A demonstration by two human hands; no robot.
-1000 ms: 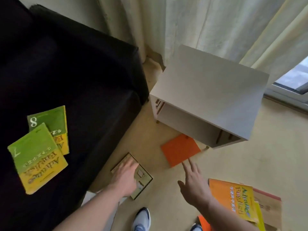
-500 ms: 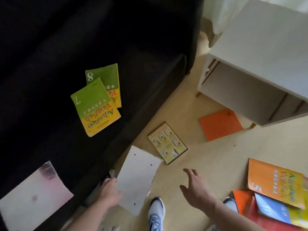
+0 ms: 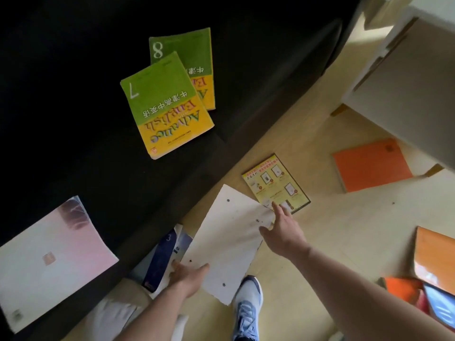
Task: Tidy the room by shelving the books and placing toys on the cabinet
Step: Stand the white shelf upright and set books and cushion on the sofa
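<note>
A white book (image 3: 229, 242) lies tilted on the floor beside the black sofa (image 3: 73, 119). My left hand (image 3: 187, 274) grips its near left edge, thumb on top. My right hand (image 3: 283, 232) reaches with straight fingers to the white book's far right corner, its index tip at the yellow booklet (image 3: 275, 183). Two green-and-yellow books, numbered 7 (image 3: 167, 112) and 8 (image 3: 187, 52), lie on the sofa. An orange book (image 3: 371, 166) sits on the floor by the white cabinet (image 3: 406, 94).
A pink-white book (image 3: 49, 257) lies on the sofa at the lower left. A dark blue book (image 3: 160, 262) lies half under the white one. More orange and blue books (image 3: 435, 257) are stacked at the right edge. My shoe (image 3: 246, 308) stands below the white book.
The view swung down and left. My left hand left the yellow booklet and took hold of the white book. My right hand moved left, from near the orange book to the white book's corner.
</note>
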